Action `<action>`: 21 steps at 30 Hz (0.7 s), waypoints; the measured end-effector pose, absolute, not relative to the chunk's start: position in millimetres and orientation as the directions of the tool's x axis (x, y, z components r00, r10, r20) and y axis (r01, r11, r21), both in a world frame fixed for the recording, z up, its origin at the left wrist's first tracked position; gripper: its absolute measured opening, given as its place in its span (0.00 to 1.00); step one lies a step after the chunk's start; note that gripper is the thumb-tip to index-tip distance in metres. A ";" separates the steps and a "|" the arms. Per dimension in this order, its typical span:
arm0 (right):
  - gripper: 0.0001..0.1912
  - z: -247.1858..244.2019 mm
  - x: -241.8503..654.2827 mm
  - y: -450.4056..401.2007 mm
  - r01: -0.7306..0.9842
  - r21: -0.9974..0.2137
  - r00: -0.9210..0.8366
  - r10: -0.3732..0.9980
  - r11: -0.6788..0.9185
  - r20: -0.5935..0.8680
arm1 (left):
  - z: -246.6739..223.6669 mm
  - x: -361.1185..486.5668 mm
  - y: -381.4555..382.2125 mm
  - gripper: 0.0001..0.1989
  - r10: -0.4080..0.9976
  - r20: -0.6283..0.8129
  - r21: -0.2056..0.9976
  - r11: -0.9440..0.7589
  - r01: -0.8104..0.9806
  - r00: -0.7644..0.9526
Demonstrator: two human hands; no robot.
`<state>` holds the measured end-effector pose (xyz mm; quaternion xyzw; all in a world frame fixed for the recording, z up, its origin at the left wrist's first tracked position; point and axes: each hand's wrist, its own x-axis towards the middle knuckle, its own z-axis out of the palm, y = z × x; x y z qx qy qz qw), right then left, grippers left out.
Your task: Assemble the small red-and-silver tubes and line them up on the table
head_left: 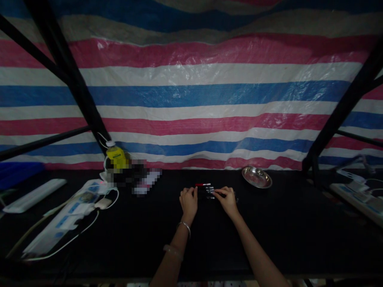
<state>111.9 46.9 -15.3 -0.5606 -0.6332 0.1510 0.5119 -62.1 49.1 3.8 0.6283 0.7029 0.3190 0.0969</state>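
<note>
Head view: the left hand point(188, 200) and the right hand point(228, 200) rest near the middle of the black desk point(134, 239), closer to its far edge than its near one. Between them lie a red stick point(200, 184) and several dark sticks point(210, 187) with shiny ends, side by side. The right thumb and forefinger are drawn together at one shiny end; whether they grip it or just touch it, I cannot tell. The left fingers are bent at the other end of the group, and their hold is hidden.

The likeliest trouble is rolling. The sticks look round, so a nudge from either hand could push one out of line or knock it against its neighbours. The light is dim and dark bodies lie on a dark desk, so a finger could easily misjudge where one ends and catch two.

A wide sweep of the right hand towards the far edge could bump the metal dish point(257, 179). Near the far left corner, a yellow bottle point(118, 157), if tipped, might leak towards the power strip point(64, 220).
</note>
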 end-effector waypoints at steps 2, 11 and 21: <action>0.14 -17.8 112.4 47.7 0.564 -0.759 0.143 0.867 0.324 0.477 | 3.6 -61.6 49.4 0.17 0.944 0.266 0.557 0.017 0.830 -0.198; 0.15 -26.4 115.4 50.9 0.601 -0.731 0.107 0.874 0.324 0.475 | 1.9 -60.6 49.6 0.16 0.940 0.264 0.537 0.043 0.842 -0.216; 0.13 -19.4 112.2 46.7 0.589 -0.735 0.152 0.847 0.337 0.509 | 2.9 -59.8 48.4 0.14 0.934 0.269 0.511 0.069 0.857 -0.236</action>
